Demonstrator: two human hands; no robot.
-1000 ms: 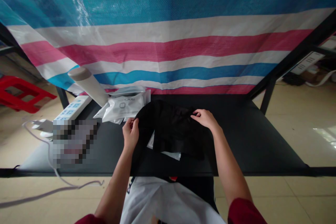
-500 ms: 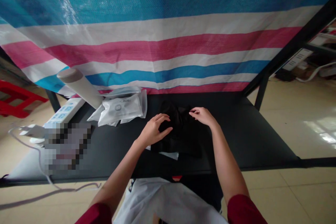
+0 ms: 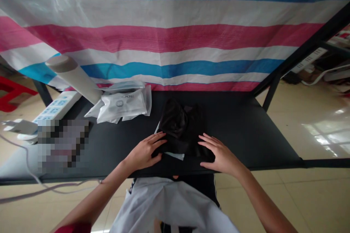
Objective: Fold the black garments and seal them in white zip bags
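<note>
The left hand (image 3: 147, 151) is at eight o'clock and the right hand (image 3: 221, 154) at four by the crumpled black cloth (image 3: 175, 122) — thumbs and fingers apart.

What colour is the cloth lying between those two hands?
The cloth is black, shown best in the head view.

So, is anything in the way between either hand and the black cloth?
Nothing visible is. The left hand and right hand flank the black cloth. A pale plastic edge shows from under it, and the white packets lie off to the left.
</note>
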